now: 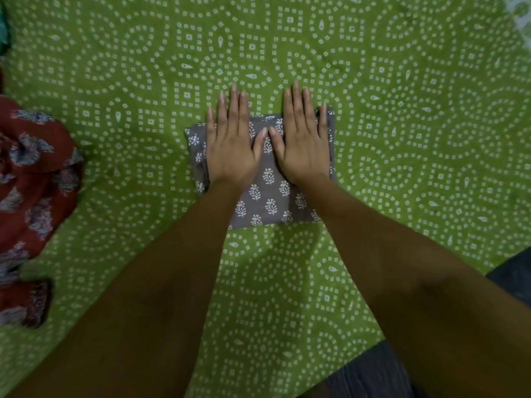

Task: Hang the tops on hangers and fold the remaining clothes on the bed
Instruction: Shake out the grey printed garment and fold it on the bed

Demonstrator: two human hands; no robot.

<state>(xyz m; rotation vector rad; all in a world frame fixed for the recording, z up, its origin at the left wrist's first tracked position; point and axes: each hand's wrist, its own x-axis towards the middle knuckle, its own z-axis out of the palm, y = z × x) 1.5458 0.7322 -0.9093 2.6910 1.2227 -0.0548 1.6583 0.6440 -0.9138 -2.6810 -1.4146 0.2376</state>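
Now pressing flat: left hand [231, 147] and right hand [304, 145], fingers straight, gripping nothing.
Side by side atop folded grey printed garment [267, 202], mid green bedsheet [402, 110]; crumpled red floral garment [31, 179] far left.

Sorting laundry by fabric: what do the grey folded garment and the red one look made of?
Grey garment: thin matte woven cloth, likely cotton; it lies flat with crisp edges and a white block-style print. Red garment: soft, lightweight printed fabric; it crumples in loose folds. Fibre uncertain.
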